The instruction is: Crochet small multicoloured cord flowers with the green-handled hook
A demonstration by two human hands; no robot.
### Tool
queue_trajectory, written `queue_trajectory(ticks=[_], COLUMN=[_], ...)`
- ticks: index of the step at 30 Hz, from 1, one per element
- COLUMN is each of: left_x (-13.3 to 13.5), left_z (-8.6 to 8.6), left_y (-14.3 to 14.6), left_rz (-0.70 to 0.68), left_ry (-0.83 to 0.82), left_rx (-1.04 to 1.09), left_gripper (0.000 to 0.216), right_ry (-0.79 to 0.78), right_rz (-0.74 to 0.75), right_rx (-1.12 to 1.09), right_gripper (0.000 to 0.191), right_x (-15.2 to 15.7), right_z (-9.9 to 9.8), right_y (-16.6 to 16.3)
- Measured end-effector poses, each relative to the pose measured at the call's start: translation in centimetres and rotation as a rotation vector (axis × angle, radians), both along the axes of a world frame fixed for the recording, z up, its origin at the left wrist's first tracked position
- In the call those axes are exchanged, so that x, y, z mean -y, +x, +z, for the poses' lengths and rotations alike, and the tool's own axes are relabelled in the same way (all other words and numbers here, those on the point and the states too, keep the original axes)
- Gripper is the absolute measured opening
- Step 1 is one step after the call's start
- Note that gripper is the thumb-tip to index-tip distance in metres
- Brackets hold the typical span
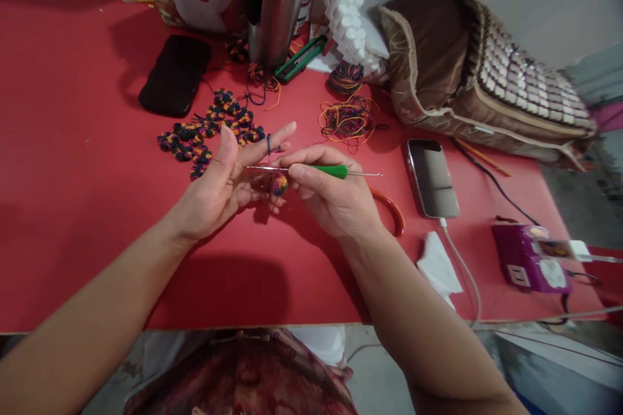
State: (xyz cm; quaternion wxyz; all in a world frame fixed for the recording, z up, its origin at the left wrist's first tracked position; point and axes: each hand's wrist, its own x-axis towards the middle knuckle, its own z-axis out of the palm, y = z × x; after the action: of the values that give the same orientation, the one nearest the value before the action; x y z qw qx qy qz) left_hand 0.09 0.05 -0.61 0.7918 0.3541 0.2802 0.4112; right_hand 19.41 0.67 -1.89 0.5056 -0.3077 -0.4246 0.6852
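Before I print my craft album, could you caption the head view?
Right hand holding a green-handled crochet hook, blue yarn looped on the left hand, over a red table.

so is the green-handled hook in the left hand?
No, the green-handled hook is gripped in the right hand.

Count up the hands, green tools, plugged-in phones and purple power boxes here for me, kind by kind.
Hands: 2 (left hand, right hand)
Green tools: 2 (hook, cutter)
Plugged-in phone: 1
Purple power box: 1
Total: 6
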Motion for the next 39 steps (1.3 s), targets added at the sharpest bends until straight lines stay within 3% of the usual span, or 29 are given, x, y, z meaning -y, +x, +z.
queue_trajectory(ticks=[6, 11, 16, 19, 22, 25, 30, 39], left_x=[0.0, 0.2, 0.0, -0.1, -0.2, -0.3, -0.6, -0.2], left_z=[-0.2, -0.7, -0.2, 0.2, 0.3, 0.3, 0.3, -0.6], left_y=[-0.1, -0.4, -0.5, -0.5, -0.6, -0.8, -0.9, 0.4], left_rz=[0.036, 0.226, 0.306, 0.266, 0.209, 0.211, 0.25, 0.285], left_ry=[0.048, 0.083, -0.031, -0.074, -0.064, -0.034, -0.017, -0.027], left_rx=[-0.077, -0.155, -0.122, -0.111, -0.1, -0.086, -0.104, -0.047], left_gripper=[0.055, 0.04, 0.019, 0.005, 0.006, 0.022, 0.035, 0.031], right_ry=[0.057, 0.052, -0.015, -0.028, 0.015, 0.078, 0.195, 0.247], right_rz=[-0.006, -0.021, 0.04, 0.069, 0.103, 0.119, 0.03, -0.104], right_rx=[0.102, 0.199, 0.198, 0.188, 0.208, 0.249, 0.226, 0.104], right_gripper=[0.021, 0.021, 0.017, 0.014, 0.014, 0.013, 0.013, 0.016], right_x=[0.0, 0.0, 0.4, 0.6, 0.5, 0.4, 0.5, 0.8], right_z=[0.2, 0.0, 0.3, 0.7, 1.1, 1.3, 1.2, -1.3], right_y=[0.4, 0.7, 0.3, 0.2, 0.6, 0.9, 0.7, -0.5])
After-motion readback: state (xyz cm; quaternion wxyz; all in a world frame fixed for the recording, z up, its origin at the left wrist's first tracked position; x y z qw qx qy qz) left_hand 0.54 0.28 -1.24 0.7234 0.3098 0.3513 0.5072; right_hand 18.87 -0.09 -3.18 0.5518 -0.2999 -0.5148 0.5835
